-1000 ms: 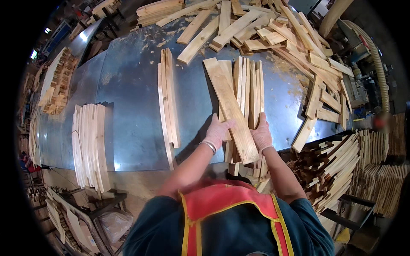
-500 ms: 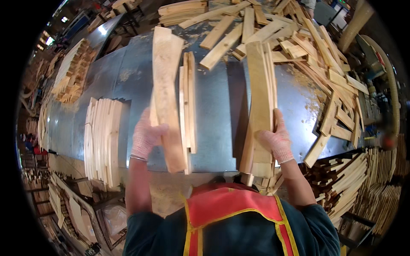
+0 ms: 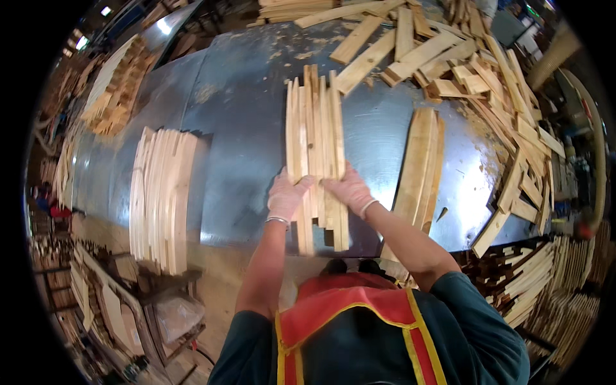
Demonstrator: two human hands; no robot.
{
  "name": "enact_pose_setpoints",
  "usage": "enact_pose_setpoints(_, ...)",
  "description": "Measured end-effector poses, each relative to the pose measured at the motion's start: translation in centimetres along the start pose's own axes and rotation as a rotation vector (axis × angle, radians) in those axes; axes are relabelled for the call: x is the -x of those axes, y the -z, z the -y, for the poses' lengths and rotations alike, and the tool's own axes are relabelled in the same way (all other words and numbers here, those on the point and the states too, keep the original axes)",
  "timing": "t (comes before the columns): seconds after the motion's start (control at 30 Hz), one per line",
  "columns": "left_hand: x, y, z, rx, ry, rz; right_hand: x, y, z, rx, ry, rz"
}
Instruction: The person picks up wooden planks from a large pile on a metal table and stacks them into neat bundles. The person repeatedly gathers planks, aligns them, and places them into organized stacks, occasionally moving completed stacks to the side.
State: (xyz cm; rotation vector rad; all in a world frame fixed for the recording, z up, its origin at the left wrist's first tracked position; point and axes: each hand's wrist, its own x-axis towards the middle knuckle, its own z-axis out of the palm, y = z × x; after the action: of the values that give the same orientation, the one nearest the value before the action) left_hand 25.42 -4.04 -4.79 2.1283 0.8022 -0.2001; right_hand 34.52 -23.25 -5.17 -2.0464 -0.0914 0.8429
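Both my hands wear pale pinkish work gloves and squeeze one bundle of narrow wooden slats [image 3: 313, 138] from its two sides. My left hand [image 3: 289, 194] is closed on the left side of the bundle, its thumb over the top. From the opposite side my right hand [image 3: 350, 191] presses in, its thumb also lying across the slats. The slats stand side by side with uneven ends at the near edge of the metal table [image 3: 240, 141]. To the right of my hands lies a small group of wider boards [image 3: 418, 163], which neither hand touches.
A neat row of slats [image 3: 163, 199] sits on the table's left near edge. Loose boards [image 3: 481, 83] are heaped at the far right, with sawdust around them. Another stack of wood pieces [image 3: 115, 83] stands at the far left. Piled lumber [image 3: 520, 282] fills the lower right.
My hands have come together from far apart. The left hand no longer holds its wide board, and the right has let go of the boards on the right. Both now grip the slat bundle.
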Motion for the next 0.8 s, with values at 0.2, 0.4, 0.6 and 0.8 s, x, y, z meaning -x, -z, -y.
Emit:
enact_pose_setpoints(0.2, 2.5, 1.5, 2.2, -0.022, -0.089, 0.002, 4.4, -2.6, -1.3, 0.251, 0.108, 0.076)
enact_pose_setpoints(0.4, 2.6, 1.8, 0.4, -0.473, -0.093, -0.298, 8.8, 11.6, -1.8, 0.102, 0.243, -0.456)
enact_pose_setpoints(0.6, 0.2, -0.8, 2.1, 0.030, 0.044, -0.225, 8.4, 16.3, -11.0, 0.351, -0.170, -0.520)
enact_pose_setpoints(0.8, 2.6, -0.2, -1.9, 0.195, -0.008, -0.107, 6.8, 3.3, -3.2, 0.114, 0.170, -0.208)
